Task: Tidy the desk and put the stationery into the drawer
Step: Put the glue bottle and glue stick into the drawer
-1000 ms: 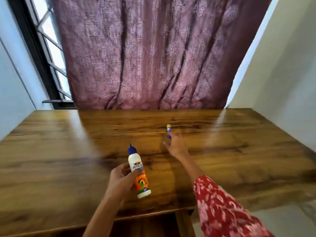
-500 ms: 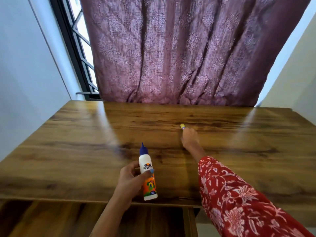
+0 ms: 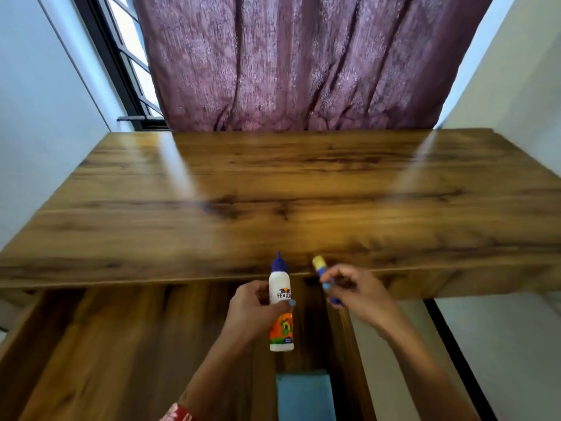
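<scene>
- Both hands have pulled back from the tabletop toward the body since half a second ago: the right hand (image 3: 355, 294), which was stretched far out over the desk (image 3: 303, 192), now sits just past the front edge, and the view has tipped down.
- That right hand pinches a small blue-and-yellow glue stick (image 3: 324, 279) between curled fingers, its yellow end pointing up and away; motion blur hides exactly how the fingers lie.
- The left hand (image 3: 255, 311) is wrapped round a white glue bottle (image 3: 280, 305) with a blue nozzle, thumb across the label, bottle upright and clear of the desk.
- Both items hover close together over the gap below the desk edge, near a wooden divider.
- Below them lies a wooden compartment (image 3: 121, 344) that I take to be the drawer, with something flat and blue (image 3: 303, 396) at the bottom of the view; I cannot tell what it is.
- Risks, as I judge them: the stick is held by a light pinch while moving, so it could slip and roll under the desk instead of into the drawer.
- With both hands so near, one item could knock the other loose.
- The bottle's nozzle may catch the desk's underside if lowered without tilting.
- Beyond hang a purple curtain (image 3: 303, 62) and a window (image 3: 127, 56).
</scene>
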